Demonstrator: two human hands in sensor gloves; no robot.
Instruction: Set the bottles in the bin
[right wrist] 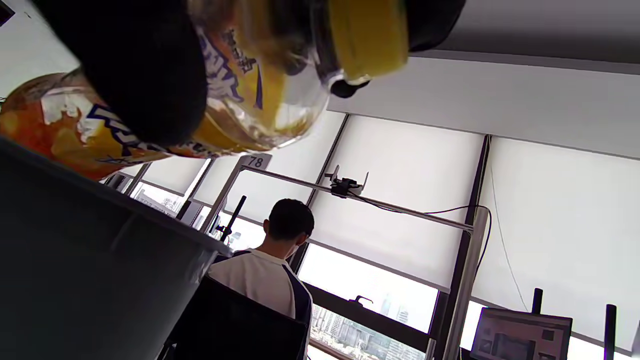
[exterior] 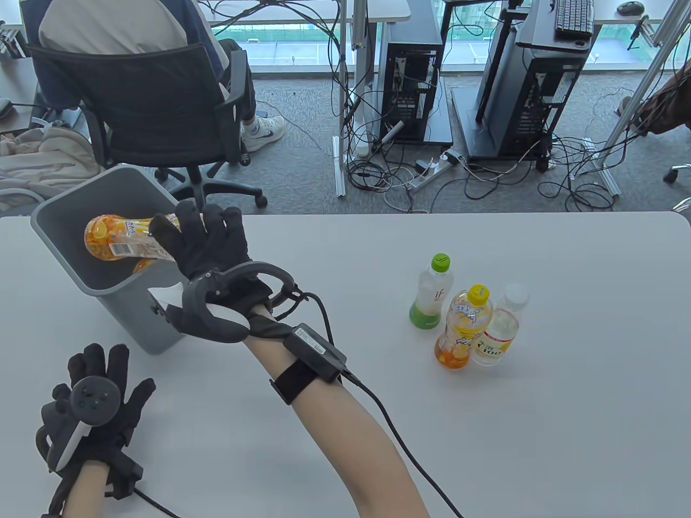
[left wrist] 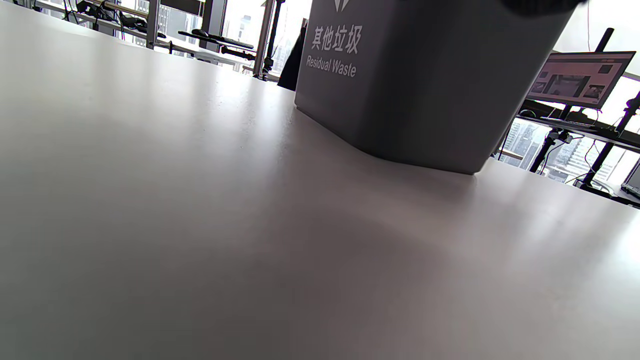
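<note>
My right hand (exterior: 208, 243) grips an orange-and-yellow bottle (exterior: 116, 240) on its side over the open mouth of the grey bin (exterior: 65, 216) at the table's left. In the right wrist view the bottle (right wrist: 235, 100) with its yellow cap sits under my fingers (right wrist: 140, 75), above the bin's rim (right wrist: 100, 200). My left hand (exterior: 94, 402) rests flat and empty on the table in front of the bin. Three bottles stand at the table's right: a green-capped one (exterior: 432, 294), an orange one with a yellow cap (exterior: 464, 329) and a clear white-capped one (exterior: 499, 329).
The bin's wall reads "Residual Waste" in the left wrist view (left wrist: 425, 85). Beyond the table's far edge are an office chair (exterior: 156, 108) with a seated person, computer towers (exterior: 413, 70) and floor cables. A cable runs from my right forearm over the white table (exterior: 540, 431).
</note>
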